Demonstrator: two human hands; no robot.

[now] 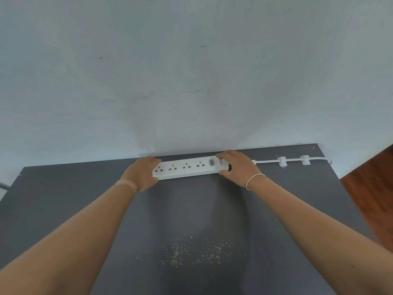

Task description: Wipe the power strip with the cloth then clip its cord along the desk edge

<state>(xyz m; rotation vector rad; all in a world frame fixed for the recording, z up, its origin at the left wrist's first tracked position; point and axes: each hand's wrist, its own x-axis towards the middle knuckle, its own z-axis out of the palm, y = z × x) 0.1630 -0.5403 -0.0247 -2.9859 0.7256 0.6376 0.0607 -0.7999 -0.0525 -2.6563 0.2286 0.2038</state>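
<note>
**A:** Which step is this?

**B:** Late, I'd judge. The white power strip (187,168) lies flat on the dark grey desk (74,199) near its far edge by the wall, held between both hands. The left hand (142,173) cups the socket end, fingers curled round it; the right hand (235,167) clasps the switch end, thumb on the near side, fingers over the far side. No cloth is in view, so wiping looks finished or set aside.

**B:** And the cord (268,161) runs out beyond the right hand along the far edge, already through two white clips (282,161).

**A:** So what does the next move call for?

**B:** Probably squaring the strip against the edge and letting go, without tugging the cord from the clips.

**A:** Materials?

**B:** Smooth hard plastic strip, long and slim, four sockets, a grey oval switch (211,162). Matte desk, with pale crumbs (195,252) scattered between the forearms, nearer the person. A thin white band (254,180) circles the right wrist.
</note>
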